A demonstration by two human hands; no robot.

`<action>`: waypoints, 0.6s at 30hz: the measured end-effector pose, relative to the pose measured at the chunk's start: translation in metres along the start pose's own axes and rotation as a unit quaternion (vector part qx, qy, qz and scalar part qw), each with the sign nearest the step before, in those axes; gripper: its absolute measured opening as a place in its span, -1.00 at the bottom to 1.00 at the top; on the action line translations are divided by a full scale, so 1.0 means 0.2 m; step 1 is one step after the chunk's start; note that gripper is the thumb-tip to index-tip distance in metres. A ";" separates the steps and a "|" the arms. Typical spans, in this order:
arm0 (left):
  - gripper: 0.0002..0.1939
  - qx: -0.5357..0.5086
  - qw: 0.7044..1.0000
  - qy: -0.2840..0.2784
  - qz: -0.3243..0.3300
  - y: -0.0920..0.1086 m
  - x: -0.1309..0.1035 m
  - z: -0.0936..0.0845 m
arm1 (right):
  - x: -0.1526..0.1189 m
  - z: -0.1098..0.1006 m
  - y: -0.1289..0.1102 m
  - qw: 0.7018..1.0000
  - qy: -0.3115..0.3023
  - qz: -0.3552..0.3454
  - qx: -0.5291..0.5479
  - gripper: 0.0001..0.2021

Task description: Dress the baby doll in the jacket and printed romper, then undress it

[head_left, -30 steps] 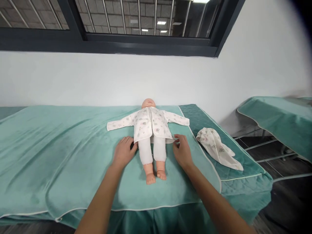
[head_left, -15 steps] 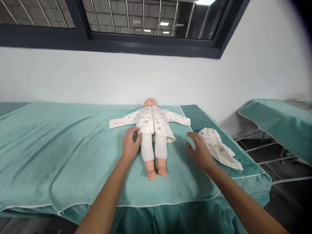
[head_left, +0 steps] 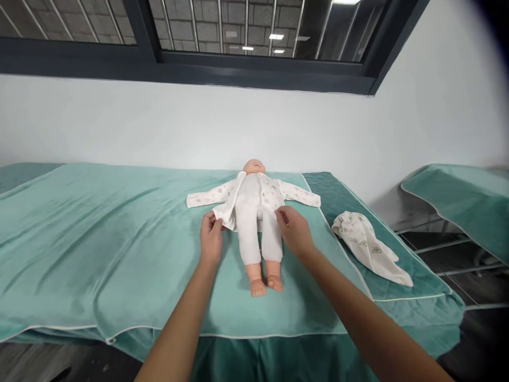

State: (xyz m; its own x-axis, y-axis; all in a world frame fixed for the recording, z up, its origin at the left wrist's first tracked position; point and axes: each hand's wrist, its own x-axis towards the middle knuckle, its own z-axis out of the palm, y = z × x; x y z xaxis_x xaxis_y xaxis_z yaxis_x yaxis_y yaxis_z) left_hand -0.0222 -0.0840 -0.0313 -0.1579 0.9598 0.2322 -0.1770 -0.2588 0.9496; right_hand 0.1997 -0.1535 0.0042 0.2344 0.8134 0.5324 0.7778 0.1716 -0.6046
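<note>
A baby doll [head_left: 249, 212] lies on its back on a green bed cover, its head toward the wall and bare feet toward me. It wears a white printed baby jacket [head_left: 272, 192] with both sleeves spread out and the front parted over the white body. My left hand [head_left: 211, 233] pinches the lower corner of the jacket's left-side flap and holds it folded outward. My right hand [head_left: 293, 228] has its fingers closed at the hem of the right-side flap, beside the doll's hip.
White printed baby trousers or similar folded clothing [head_left: 369, 246] lies to the right on the darker green mattress [head_left: 417, 281]. Behind the bed stand a white wall [head_left: 178, 122] and a dark-framed window. Another green-covered bed [head_left: 457, 196] with metal rails is at the far right.
Both hands have moved in to the jacket and closed on its front hems. The left flap has been drawn outward, baring the doll's white body. The view has shifted slightly left.
</note>
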 end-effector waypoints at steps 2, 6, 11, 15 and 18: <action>-0.88 0.006 1.000 -0.008 -0.002 0.00 0.00 0.00 | 0.02 -0.01 0.05 0.984 0.059 0.093 0.137 -0.81; -0.84 0.013 1.000 0.009 0.003 0.01 -0.01 0.00 | 0.02 -0.06 0.19 0.868 0.193 0.269 0.370 -0.79; -0.85 0.020 0.994 0.103 0.030 0.00 -0.01 -0.02 | -0.09 -0.19 0.34 0.822 0.201 0.374 0.380 -0.76; -0.82 0.058 0.985 0.157 0.049 -0.01 -0.01 -0.02 | -0.17 -0.31 0.42 0.917 0.119 0.309 0.222 -0.72; -0.75 0.089 0.976 0.184 0.068 -0.01 -0.01 -0.03 | -0.18 -0.42 0.50 0.986 0.047 0.157 -0.038 -0.72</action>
State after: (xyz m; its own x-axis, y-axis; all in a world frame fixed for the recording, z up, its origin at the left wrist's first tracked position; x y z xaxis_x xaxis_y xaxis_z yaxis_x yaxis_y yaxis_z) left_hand -0.0263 -0.0855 -0.0356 -0.5127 0.8048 0.2989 0.0371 -0.3271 0.9443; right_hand 0.3171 -0.2119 -0.0255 0.5208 0.7639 0.3811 0.6990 -0.1254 -0.7040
